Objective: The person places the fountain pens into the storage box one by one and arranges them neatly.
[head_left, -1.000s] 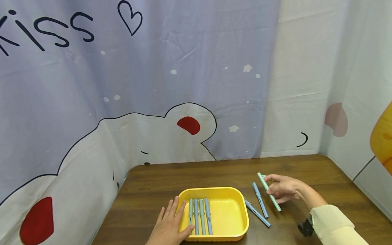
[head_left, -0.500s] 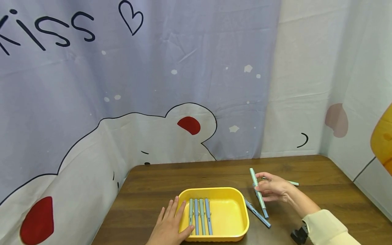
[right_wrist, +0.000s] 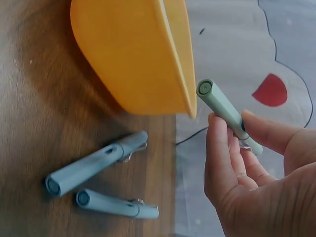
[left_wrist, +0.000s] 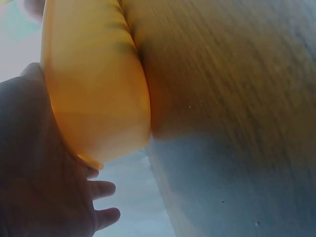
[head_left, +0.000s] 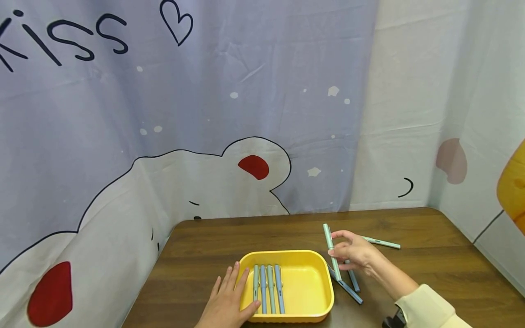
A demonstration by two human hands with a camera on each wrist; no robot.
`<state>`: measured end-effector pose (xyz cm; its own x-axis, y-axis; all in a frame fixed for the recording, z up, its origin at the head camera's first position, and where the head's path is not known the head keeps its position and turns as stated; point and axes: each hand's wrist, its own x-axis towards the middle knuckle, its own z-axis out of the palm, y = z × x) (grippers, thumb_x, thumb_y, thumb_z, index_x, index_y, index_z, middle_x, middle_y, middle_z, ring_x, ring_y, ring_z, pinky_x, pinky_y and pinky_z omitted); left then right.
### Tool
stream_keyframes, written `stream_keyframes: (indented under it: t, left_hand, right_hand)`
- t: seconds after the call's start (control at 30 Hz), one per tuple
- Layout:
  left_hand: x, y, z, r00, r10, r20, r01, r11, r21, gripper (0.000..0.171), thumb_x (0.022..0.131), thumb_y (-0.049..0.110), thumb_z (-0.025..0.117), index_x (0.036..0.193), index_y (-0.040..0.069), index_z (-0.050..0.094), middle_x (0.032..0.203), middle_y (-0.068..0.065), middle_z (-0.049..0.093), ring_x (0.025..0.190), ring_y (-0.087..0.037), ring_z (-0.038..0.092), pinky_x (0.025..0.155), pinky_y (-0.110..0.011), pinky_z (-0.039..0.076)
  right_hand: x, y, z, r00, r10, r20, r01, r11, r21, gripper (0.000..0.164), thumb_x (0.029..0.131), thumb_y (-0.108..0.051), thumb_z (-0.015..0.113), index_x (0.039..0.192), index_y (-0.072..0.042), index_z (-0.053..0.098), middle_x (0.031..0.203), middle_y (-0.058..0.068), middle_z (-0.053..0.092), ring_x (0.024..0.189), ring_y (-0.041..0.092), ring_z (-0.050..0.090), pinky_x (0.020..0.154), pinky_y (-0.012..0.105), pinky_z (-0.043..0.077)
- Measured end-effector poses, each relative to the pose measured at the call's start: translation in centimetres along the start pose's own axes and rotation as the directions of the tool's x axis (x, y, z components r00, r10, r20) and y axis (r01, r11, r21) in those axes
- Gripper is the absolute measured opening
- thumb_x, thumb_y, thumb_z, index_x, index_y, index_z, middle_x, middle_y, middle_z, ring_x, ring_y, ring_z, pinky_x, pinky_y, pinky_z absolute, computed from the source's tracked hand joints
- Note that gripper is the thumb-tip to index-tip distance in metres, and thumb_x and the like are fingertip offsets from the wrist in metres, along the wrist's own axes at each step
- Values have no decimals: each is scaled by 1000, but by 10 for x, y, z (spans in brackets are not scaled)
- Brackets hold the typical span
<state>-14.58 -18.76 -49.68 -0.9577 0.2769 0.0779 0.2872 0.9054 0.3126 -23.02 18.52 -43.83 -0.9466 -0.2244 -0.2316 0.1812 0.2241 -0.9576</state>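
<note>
At lower right, the right hand (head_left: pixel 356 252) pinches a green pen (right_wrist: pixel 223 107) near blue pens (right_wrist: pixel 94 165) beside the tray (head_left: pixel 303 318), left hand (head_left: pixel 227 298) splayed.

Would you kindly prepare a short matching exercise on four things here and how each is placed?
1. Left hand
2. Right hand
3. Two loose blue pens
4. Row of four pens

A. Inside the yellow tray
B. Lying on the table
C. Touching the tray's left side
D. Holding a green pen

Pairs: 1-C, 2-D, 3-B, 4-A
</note>
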Motion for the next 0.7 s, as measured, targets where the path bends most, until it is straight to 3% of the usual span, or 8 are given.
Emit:
stream_keyframes:
  t: [0.4, 0.7]
  left_hand:
    - [-1, 2, -2, 1000, 3, -9, -3, 1000, 15, 88, 93, 67, 55, 157, 11, 37, 165, -19, 25, 149, -42, 28, 116, -67, 22]
    - [0, 2, -3, 1000, 5, -1, -5, 1000, 23, 88, 94, 69, 52, 157, 10, 37, 165, -20, 24, 150, -43, 27, 117, -67, 21]
  right_hand:
    - [-4, -6, 24, 1000, 10, 12, -10, 1000, 19, 60, 88, -5, 75, 140, 1, 45, 106, 15, 69, 83, 23, 69, 71, 41, 62]
    - [-6, -8, 39, 999, 24, 25, -25, 999, 42, 58, 88, -3, 74, 139, 1, 46, 110, 18, 68, 84, 24, 66, 68, 39, 62]
